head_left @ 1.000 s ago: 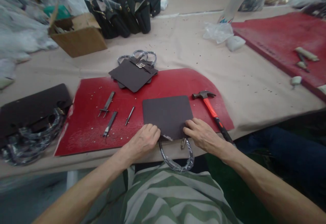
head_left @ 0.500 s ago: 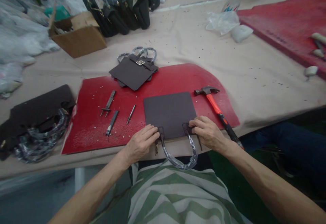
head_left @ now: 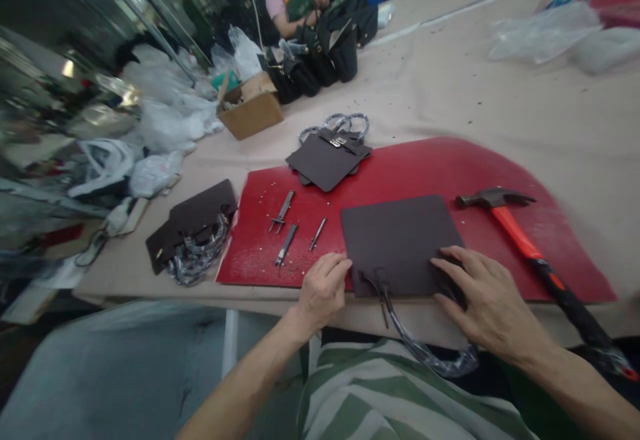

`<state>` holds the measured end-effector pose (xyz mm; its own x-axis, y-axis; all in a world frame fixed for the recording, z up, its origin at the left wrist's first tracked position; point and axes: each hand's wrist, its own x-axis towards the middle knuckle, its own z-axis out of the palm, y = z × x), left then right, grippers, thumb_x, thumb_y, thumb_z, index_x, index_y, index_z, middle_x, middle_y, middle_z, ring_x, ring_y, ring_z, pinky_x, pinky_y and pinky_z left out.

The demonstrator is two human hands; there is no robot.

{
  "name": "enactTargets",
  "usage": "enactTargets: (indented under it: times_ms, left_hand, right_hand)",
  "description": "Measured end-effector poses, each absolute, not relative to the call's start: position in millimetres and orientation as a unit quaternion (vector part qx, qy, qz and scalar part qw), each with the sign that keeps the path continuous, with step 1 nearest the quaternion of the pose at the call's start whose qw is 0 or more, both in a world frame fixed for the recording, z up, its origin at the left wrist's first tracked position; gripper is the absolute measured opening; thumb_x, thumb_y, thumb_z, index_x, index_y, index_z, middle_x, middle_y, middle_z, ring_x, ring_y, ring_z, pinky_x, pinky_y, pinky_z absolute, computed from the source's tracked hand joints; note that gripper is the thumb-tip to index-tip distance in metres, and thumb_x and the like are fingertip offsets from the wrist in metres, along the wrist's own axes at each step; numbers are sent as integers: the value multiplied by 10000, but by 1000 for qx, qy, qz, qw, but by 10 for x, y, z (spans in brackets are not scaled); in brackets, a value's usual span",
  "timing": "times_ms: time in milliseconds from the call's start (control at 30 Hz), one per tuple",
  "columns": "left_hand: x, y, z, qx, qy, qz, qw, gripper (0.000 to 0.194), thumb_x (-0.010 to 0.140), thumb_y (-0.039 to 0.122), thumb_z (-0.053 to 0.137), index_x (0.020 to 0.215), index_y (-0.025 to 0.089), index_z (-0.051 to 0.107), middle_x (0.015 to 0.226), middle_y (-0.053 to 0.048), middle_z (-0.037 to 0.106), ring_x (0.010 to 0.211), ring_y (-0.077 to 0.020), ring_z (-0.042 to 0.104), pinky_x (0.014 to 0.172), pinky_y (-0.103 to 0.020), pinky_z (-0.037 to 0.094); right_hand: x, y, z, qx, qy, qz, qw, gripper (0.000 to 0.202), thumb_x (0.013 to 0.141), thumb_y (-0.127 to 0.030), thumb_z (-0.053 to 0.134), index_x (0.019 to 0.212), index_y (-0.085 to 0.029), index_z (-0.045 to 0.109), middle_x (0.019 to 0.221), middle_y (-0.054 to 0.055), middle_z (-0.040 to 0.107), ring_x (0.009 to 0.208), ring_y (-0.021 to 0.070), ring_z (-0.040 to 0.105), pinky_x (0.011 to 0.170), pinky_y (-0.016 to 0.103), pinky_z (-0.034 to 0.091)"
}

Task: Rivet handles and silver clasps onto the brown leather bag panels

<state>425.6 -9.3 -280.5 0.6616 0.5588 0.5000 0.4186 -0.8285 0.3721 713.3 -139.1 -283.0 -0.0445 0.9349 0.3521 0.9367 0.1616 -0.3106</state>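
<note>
Plastic-wrapped handle (head_left: 425, 353) partly hidden under right hand (head_left: 487, 300)

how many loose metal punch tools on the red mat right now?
3. A pronged punch lies farthest back-left on the red mat, a flat one just in front of it, and a thin pin-like one to their right, near the left hand. None appears hidden.

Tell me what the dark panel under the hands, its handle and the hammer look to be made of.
Panel: matte dark brown, probably leather or imitation; flat, no shine.
Handle: dark loop in clear plastic wrap; crinkled glints.
Hammer: dull dark metal head, orange shaft with black grip, likely plastic or rubber.
</note>
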Motion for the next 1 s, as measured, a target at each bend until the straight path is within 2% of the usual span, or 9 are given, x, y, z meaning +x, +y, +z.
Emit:
enactTargets:
  times_ms: [67, 167, 300, 400, 567, 700, 767, 867, 1000]
  left_hand:
    - [4108, 71, -2735, 881, 346, 314, 67, 253, 925, 89, 474, 1086, 178, 649, 1027, -101, 689, 981, -216, 635, 881, -375, 557]
    - [3847, 383, -2623, 824, 486, 291, 13, 184, 940, 186, 500, 986, 169, 677, 976, -101, 687, 956, -237, 629, 880, -382, 524]
    - [3598, 744, -2483, 760, 635, 123, 61, 222, 887, 341, 593, 971, 165, 697, 966, -107, 696, 927, -257, 648, 856, -369, 503]
    - [3586, 900, -2416, 753, 651, -13, 99, 261, 832, 410, 642, 945, 182, 701, 973, -107, 711, 929, -271, 659, 795, -347, 485]
    - [3711, 1041, -2340, 763, 627, -114, 110, 170, 802, 344, 624, 763, 182, 660, 802, -98, 707, 806, -262, 663, 662, -314, 433]
    - [3676, 1060, -2267, 771, 617, -49, 153, 182, 780, 342, 596, 696, 182, 613, 678, -68, 675, 697, -236, 644, 613, -298, 435]
    - [3669, 996, -2232, 735, 621, 48, 269, 208, 766, 385, 604, 739, 179, 604, 663, -51, 679, 661, -223, 650, 603, -293, 471]
    - [3810, 763, -2207, 621, 587, 202, 479, 326, 704, 434, 696, 836, 154, 593, 751, -56, 715, 690, -215, 693, 629, -301, 546]
    - [4282, 345, -2289, 495, 504, 313, 635, 457, 590, 378, 837, 871, 132, 574, 786, -30, 698, 703, -202, 716, 666, -327, 602]
  right_hand:
    - [7178, -1364, -2872, -647, -723, -16, 243, 393, 892, -360, 523, 1214, -144, 584, 1314, 188, 525, 1168, 398, 516, 930, 572, 456]
    - [7212, -1350, -2917, -644, -726, -27, 241, 403, 897, -381, 509, 1226, -155, 567, 1317, 190, 526, 1162, 402, 525, 921, 578, 468]
    - [7201, -1356, -2960, -644, -723, -39, 250, 400, 912, -383, 495, 1240, -161, 552, 1321, 185, 531, 1169, 404, 522, 932, 592, 462]
    - [7181, -1360, -2966, -645, -718, -34, 259, 405, 906, -380, 508, 1243, -159, 553, 1318, 178, 533, 1165, 399, 521, 940, 587, 458]
    - [7122, -1380, -2899, -662, -706, -13, 249, 414, 874, -328, 541, 1242, -139, 563, 1324, 179, 524, 1194, 390, 496, 989, 574, 430]
    - [7054, -1413, -2819, -677, -695, 14, 240, 431, 845, -277, 584, 1245, -117, 573, 1337, 182, 510, 1242, 376, 456, 1045, 555, 391]
    - [7027, -1430, -2791, -682, -691, 24, 240, 445, 833, -254, 600, 1252, -107, 572, 1342, 186, 506, 1255, 371, 443, 1062, 549, 378]
    - [7001, -1452, -2772, -685, -685, 30, 248, 452, 828, -236, 601, 1258, -100, 567, 1349, 193, 501, 1267, 372, 434, 1077, 555, 362]
    - [6980, -1465, -2770, -687, -679, 33, 259, 456, 832, -228, 590, 1272, -116, 550, 1353, 189, 500, 1286, 371, 422, 1089, 558, 351]
